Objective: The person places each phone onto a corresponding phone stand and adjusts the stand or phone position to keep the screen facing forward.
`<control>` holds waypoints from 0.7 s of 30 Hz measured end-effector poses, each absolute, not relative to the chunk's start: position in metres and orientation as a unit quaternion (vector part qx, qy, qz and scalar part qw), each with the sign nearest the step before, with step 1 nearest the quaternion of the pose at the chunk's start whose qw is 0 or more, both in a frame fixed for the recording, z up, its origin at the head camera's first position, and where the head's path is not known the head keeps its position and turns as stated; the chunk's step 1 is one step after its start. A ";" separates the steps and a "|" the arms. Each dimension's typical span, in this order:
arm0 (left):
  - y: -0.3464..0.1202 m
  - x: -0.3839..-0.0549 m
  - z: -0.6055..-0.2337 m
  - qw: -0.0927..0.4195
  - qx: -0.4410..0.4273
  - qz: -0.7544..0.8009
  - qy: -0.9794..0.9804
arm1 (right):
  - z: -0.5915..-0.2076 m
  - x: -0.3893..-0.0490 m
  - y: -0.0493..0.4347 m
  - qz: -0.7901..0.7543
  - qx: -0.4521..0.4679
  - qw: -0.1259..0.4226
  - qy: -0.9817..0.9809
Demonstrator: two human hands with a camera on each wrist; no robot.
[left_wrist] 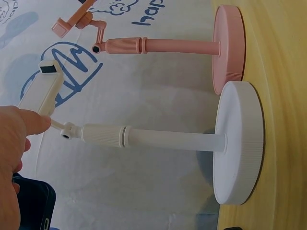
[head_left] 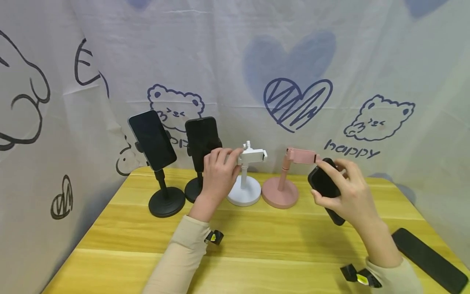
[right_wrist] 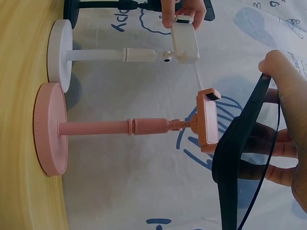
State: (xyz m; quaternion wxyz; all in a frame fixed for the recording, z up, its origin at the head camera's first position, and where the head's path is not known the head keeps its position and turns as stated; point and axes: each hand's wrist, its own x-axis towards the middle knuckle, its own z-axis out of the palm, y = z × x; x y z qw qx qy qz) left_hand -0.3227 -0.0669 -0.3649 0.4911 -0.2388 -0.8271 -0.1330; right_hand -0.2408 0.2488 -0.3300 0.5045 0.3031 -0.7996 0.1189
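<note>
My left hand pinches the left end of the clamp on a white phone stand. In the left wrist view a fingertip presses near the lower end of that clamp. My right hand holds a black phone tilted in the air, thumb on one edge and fingers on the other. The phone is close to the pink phone stand, overlapping its clamp in the right wrist view. Both the white and pink clamps hold no phone.
Two black phone stands stand at the left, each bearing a dark phone. Another black phone lies on the wooden table at the right. A printed curtain hangs behind the stands.
</note>
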 end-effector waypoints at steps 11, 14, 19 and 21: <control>-0.067 -0.323 -0.364 0.489 -0.243 -0.144 -0.825 | -0.329 -0.235 0.236 0.127 0.320 0.502 -0.793; -0.067 -0.323 -0.365 0.486 -0.242 -0.145 -0.827 | -0.331 -0.234 0.232 0.131 0.328 0.502 -0.790; -0.067 -0.322 -0.365 0.482 -0.238 -0.141 -0.832 | -0.334 -0.234 0.225 0.140 0.341 0.503 -0.781; -0.067 -0.322 -0.365 0.482 -0.237 -0.140 -0.832 | -0.336 -0.235 0.222 0.145 0.348 0.502 -0.779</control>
